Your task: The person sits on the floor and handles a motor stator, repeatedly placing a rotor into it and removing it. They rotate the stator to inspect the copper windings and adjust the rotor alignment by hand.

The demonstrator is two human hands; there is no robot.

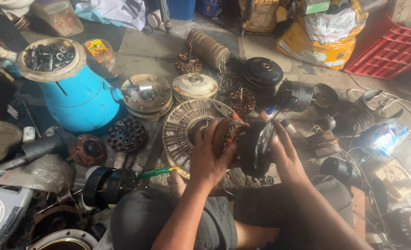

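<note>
Left hand [210,159] and right hand [283,155] are both gripping a dark fan motor [245,146], fingers wrapped closed around its ends, holding it above the knees. A ribbed round rotor [182,127] and blue drum [78,99] are lying on the floor [154,51] beyond.

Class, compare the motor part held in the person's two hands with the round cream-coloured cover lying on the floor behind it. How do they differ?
The motor part is dark, with coppery windings showing; the cream cover is pale and smooth-topped. The motor part is gripped on edge between the left hand and right hand; the cream cover lies flat on the floor, untouched. Both are round.
</note>
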